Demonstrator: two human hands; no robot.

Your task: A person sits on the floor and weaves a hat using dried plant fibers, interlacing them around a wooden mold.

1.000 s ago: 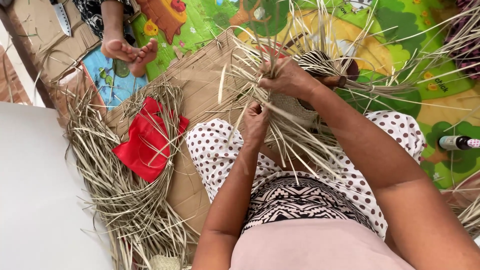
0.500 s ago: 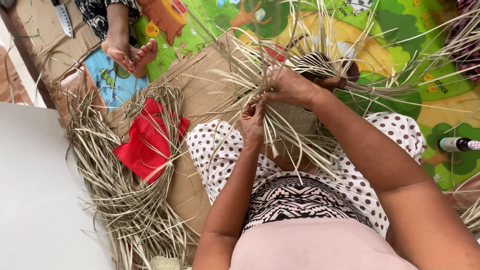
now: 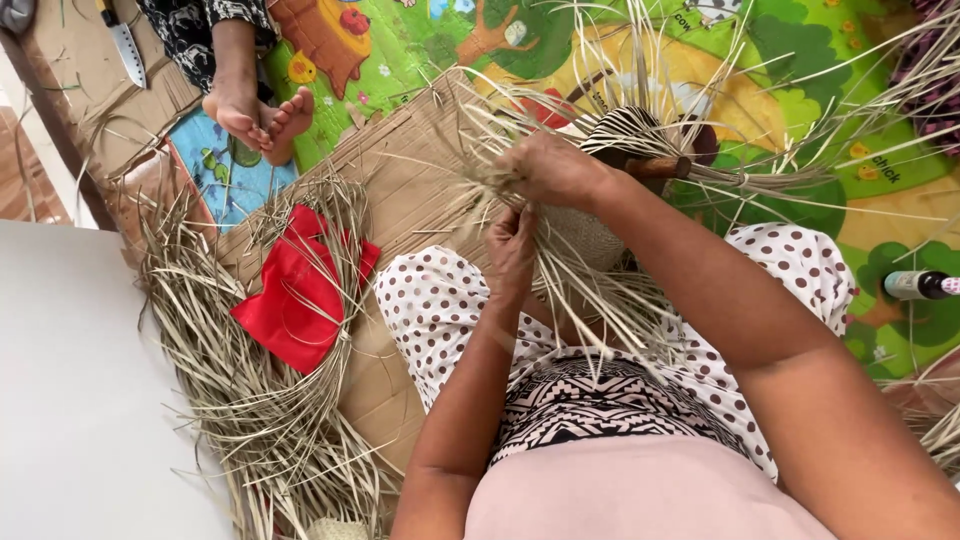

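Two hands on it: our right hand is closed around the straw strands on our lap, left hand pinching some just below. One red cloth lies left.

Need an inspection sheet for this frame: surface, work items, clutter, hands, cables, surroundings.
Surface: flattened cardboard over a colourful play mat.
Work items: half-woven straw piece on the lap, loose strands fanning outward.
Clutter: heap of dried straw strips; red cloth on it; knife top left; small bottle at the right edge.
Hands: left hand pinches strands; right hand grips a bundle above it.
Cables: nothing seen.
Surroundings: another person's bare feet on the mat; white surface at left.
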